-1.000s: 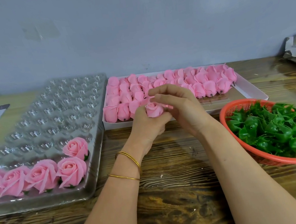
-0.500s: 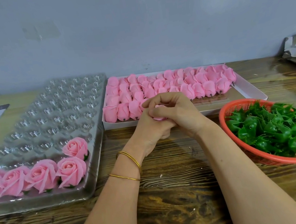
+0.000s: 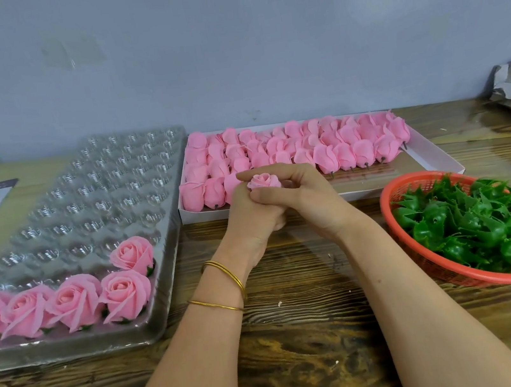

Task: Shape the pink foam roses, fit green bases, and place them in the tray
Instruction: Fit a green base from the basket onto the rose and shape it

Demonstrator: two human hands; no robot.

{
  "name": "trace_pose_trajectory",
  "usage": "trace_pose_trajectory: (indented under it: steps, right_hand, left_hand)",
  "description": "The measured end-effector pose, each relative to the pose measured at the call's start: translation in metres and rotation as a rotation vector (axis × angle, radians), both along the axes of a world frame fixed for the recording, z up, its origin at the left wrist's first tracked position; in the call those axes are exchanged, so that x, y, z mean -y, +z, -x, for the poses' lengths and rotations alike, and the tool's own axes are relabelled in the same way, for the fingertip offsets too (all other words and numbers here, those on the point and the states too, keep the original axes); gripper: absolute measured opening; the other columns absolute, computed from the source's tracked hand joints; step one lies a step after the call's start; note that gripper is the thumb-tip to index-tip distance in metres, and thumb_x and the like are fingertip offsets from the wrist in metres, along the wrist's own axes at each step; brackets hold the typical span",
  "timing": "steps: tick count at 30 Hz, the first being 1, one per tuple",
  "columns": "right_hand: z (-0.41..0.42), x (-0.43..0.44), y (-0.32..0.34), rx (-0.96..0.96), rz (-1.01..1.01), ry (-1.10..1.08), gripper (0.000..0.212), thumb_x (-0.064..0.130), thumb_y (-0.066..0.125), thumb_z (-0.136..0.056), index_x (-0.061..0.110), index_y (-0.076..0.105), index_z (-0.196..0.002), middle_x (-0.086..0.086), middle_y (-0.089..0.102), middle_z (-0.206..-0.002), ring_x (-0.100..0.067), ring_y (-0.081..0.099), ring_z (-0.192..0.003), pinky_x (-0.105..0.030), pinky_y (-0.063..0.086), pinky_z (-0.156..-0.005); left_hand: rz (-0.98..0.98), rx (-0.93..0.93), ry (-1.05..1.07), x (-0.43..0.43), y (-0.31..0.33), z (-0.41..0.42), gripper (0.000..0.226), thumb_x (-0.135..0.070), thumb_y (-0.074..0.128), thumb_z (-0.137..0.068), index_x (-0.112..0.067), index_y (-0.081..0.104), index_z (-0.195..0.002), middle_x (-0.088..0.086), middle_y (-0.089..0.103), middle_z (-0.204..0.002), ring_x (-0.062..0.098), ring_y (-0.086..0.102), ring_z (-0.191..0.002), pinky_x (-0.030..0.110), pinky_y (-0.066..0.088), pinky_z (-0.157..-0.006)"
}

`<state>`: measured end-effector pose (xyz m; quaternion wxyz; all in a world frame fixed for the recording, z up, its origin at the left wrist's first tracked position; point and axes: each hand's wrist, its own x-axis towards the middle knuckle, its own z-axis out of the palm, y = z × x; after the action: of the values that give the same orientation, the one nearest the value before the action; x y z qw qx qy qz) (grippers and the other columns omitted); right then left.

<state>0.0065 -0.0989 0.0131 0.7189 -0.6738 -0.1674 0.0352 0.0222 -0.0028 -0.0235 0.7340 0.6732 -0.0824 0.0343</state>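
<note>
Both hands are wrapped round one pink rose [image 3: 264, 181] over the middle of the table [image 3: 305, 346], just in front of the box of buds [image 3: 204, 215]. The left hand [image 3: 248, 219] curls its fingers under the rose, the right hand [image 3: 314, 204] folds over them, and only the top peeks out. I'd squeeze gently and evenly since foam probably dents easily, then grab a green base [image 3: 488, 233] from the basket [image 3: 482, 279] by the right edge.

Glossy plastic tray [image 3: 173, 275] — grainy wood table [image 3: 308, 369]

Craft workshop: foam-rose tray [image 3: 96, 191], wooden bench [image 3: 306, 352]
</note>
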Motion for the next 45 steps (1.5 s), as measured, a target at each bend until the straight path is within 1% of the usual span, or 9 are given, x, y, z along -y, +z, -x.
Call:
trace_pose_trajectory:
  steps: [5,9,13,17,23,27,29,39,45]
  right_hand:
    - [0.0,0.001,-0.001,-0.026,0.021,0.041,0.032,-0.004,0.062,-0.088,0.004,0.067,-0.119,0.0,0.072,-0.103,0.002,0.068,-0.094,-0.01,0.05,-0.076]
    - [-0.004,0.004,0.0,-0.03,0.021,-0.031,0.03,0.017,0.065,-0.077,0.019,0.075,-0.105,-0.001,0.073,-0.107,-0.011,0.066,-0.107,-0.024,0.053,-0.089]
    - [-0.008,0.007,0.003,-0.024,-0.119,-0.066,0.019,0.01,0.064,-0.07,0.011,0.071,-0.088,-0.004,0.069,-0.088,-0.018,0.064,-0.089,-0.036,0.048,-0.087]
    - [-0.01,0.008,0.002,-0.064,-0.115,-0.033,0.015,0.009,0.057,-0.067,0.01,0.071,-0.072,-0.007,0.072,-0.1,-0.019,0.067,-0.099,-0.036,0.053,-0.089]
    - [-0.01,0.008,-0.001,0.0,-0.017,0.017,0.017,0.007,0.057,-0.064,0.018,0.069,-0.058,0.003,0.072,-0.082,-0.009,0.067,-0.096,-0.023,0.053,-0.076]
    - [-0.011,0.009,-0.004,0.059,0.067,-0.033,0.016,0.011,0.063,-0.065,0.024,0.067,-0.058,0.006,0.072,-0.086,-0.011,0.067,-0.1,-0.031,0.05,-0.088]
    - [-0.011,0.009,-0.004,0.084,0.108,-0.056,0.015,0.013,0.066,-0.064,0.026,0.067,-0.057,0.007,0.072,-0.087,-0.012,0.067,-0.1,-0.035,0.05,-0.093]
    - [-0.006,0.0,-0.005,0.07,0.086,-0.106,0.011,0.009,0.062,-0.062,0.02,0.061,-0.061,0.0,0.068,-0.089,-0.005,0.066,-0.087,-0.013,0.049,-0.072]
    - [-0.007,-0.001,-0.005,0.034,0.066,-0.123,0.005,0.01,0.058,-0.061,0.012,0.057,-0.066,-0.004,0.066,-0.088,-0.004,0.064,-0.083,-0.012,0.049,-0.067]
  left_hand:
    - [-0.068,0.014,0.057,0.0,-0.001,-0.001,0.016,-0.011,0.059,-0.073,-0.019,0.072,-0.07,0.007,0.063,-0.064,0.021,0.064,-0.071,0.039,0.048,-0.065]
    - [-0.014,0.004,-0.003,-0.003,0.005,0.005,0.009,-0.019,0.068,-0.07,-0.016,0.071,-0.077,-0.004,0.057,-0.054,0.006,0.051,-0.047,0.02,0.038,-0.044]
    - [0.004,0.02,-0.066,-0.003,0.008,0.009,0.012,-0.011,0.067,-0.067,-0.017,0.066,-0.077,-0.013,0.049,-0.047,0.002,0.043,-0.04,0.015,0.032,-0.041]
    - [-0.089,0.052,-0.135,-0.003,0.009,0.012,0.027,-0.005,0.065,-0.066,-0.032,0.065,-0.06,-0.015,0.051,-0.047,-0.001,0.047,-0.042,0.011,0.033,-0.043]
    - [-0.155,0.083,-0.148,-0.005,0.007,0.013,0.029,0.009,0.068,-0.072,-0.019,0.06,-0.074,-0.015,0.056,-0.05,-0.004,0.052,-0.048,0.01,0.039,-0.047]
    - [-0.2,0.117,-0.091,-0.004,0.006,0.012,0.022,0.005,0.075,-0.074,-0.012,0.069,-0.088,0.003,0.074,-0.08,0.009,0.071,-0.079,0.025,0.058,-0.069]
    - [-0.189,0.134,-0.099,-0.004,0.007,0.012,0.029,0.004,0.076,-0.075,-0.021,0.071,-0.089,-0.002,0.076,-0.086,0.008,0.071,-0.089,0.023,0.057,-0.076]
    - [-0.285,0.161,-0.112,-0.004,0.012,0.016,0.041,0.002,0.074,-0.077,-0.037,0.064,-0.083,-0.031,0.068,-0.076,-0.017,0.062,-0.083,0.003,0.046,-0.069]
    - [-0.33,0.196,-0.085,-0.002,0.007,0.013,0.029,0.002,0.076,-0.076,-0.022,0.067,-0.09,-0.009,0.07,-0.086,-0.015,0.061,-0.079,0.004,0.046,-0.069]
